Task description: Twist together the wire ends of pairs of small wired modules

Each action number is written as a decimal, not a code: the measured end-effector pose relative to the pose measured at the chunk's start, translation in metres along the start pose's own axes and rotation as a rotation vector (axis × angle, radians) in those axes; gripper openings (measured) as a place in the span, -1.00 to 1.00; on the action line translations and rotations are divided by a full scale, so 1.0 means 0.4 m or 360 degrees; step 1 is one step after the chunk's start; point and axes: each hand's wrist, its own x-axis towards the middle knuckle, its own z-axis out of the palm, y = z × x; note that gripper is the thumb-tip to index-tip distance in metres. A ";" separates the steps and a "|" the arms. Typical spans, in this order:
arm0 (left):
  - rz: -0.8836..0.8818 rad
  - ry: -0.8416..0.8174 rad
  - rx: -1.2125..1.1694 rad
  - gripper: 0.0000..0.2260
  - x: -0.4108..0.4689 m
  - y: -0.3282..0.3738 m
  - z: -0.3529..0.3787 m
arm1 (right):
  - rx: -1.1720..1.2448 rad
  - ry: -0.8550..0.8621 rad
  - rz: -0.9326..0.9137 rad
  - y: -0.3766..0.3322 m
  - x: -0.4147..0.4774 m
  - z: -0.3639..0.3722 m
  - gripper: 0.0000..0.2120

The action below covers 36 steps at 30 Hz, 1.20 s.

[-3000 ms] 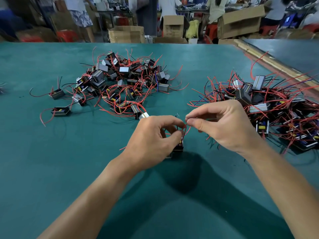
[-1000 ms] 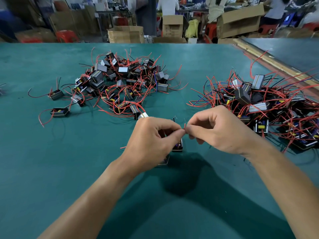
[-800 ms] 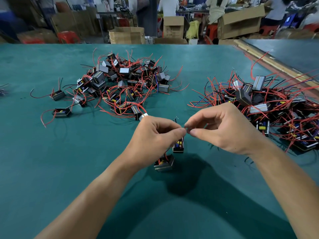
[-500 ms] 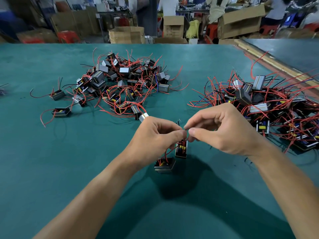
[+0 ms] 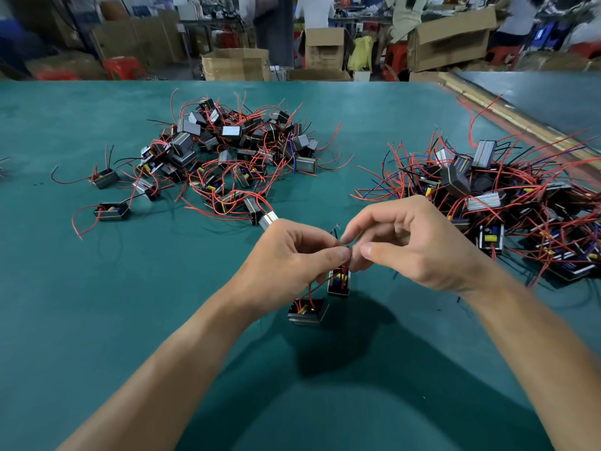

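- Two hands (image 5: 286,258) (image 5: 419,245).
- Two held modules (image 5: 307,312) (image 5: 339,283), on red wires (image 5: 311,287).
- Two heaps (image 5: 234,151) (image 5: 487,190) of modules, too tangled to count.
- Two loose modules (image 5: 104,178) (image 5: 112,211) left of the left heap.
- One table (image 5: 97,320).
- At least three open cardboard boxes (image 5: 235,63) (image 5: 325,43) (image 5: 452,37) behind it.

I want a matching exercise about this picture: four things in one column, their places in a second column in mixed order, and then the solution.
Things
1. left pile
2. right pile
3. two modules
4. boxes

Places
A. beyond the far edge of the table
B. just under the left hand, which pinches their wires, and the right hand
C. near the table's right edge
D. on the table's far half, left of centre

Pairs: 1-D, 2-C, 3-B, 4-A
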 end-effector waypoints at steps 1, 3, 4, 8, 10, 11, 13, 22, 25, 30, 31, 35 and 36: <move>-0.0006 -0.0002 -0.0003 -0.84 0.000 -0.001 -0.001 | -0.0003 -0.0015 0.0007 -0.001 -0.001 -0.002 -0.84; -0.0020 0.0003 -0.0001 -0.83 0.000 -0.002 -0.001 | -0.0048 -0.0040 0.0006 -0.004 -0.003 -0.005 -0.87; -0.0027 0.0004 0.0001 -0.83 0.000 -0.002 -0.001 | -0.0079 -0.0048 -0.0002 -0.005 -0.004 -0.005 -0.87; -0.0054 0.0002 -0.0011 -0.84 0.002 -0.002 -0.002 | -0.0150 -0.0064 -0.0025 -0.008 -0.003 -0.003 -0.84; -0.0057 0.0000 -0.0029 -0.83 0.002 -0.002 -0.003 | -0.0165 -0.0053 -0.0026 -0.008 -0.002 -0.005 -0.80; -0.0054 -0.0003 -0.0035 -0.83 0.002 -0.003 -0.004 | -0.0149 -0.0051 -0.0025 -0.009 -0.002 -0.005 -0.81; -0.0044 -0.0015 -0.0049 -0.82 0.002 -0.002 -0.004 | -0.0090 -0.0053 -0.0020 -0.012 -0.003 -0.005 -0.86; -0.0054 -0.0025 -0.0098 -0.81 0.002 -0.004 -0.005 | -0.0209 -0.0032 -0.0056 -0.011 -0.001 -0.006 -0.88; -0.0069 -0.0062 -0.0105 -0.86 0.001 0.001 -0.002 | -0.0307 -0.0016 -0.0101 -0.013 -0.001 -0.006 -0.77; -0.0109 -0.0105 -0.0147 -0.86 0.002 0.001 -0.005 | -0.0373 -0.0014 -0.0131 -0.019 0.000 -0.008 -0.76; -0.0111 -0.0109 -0.0150 -0.86 0.002 0.001 -0.005 | -0.0381 -0.0003 -0.0128 -0.019 0.000 -0.009 -0.79; -0.0108 -0.0079 -0.0149 -0.86 0.003 0.000 -0.004 | -0.0426 0.0053 -0.0105 -0.014 0.001 -0.009 -0.85; -0.0107 -0.0063 -0.0143 -0.86 0.003 -0.001 -0.003 | -0.0428 0.0059 -0.0101 -0.012 0.002 -0.008 -0.86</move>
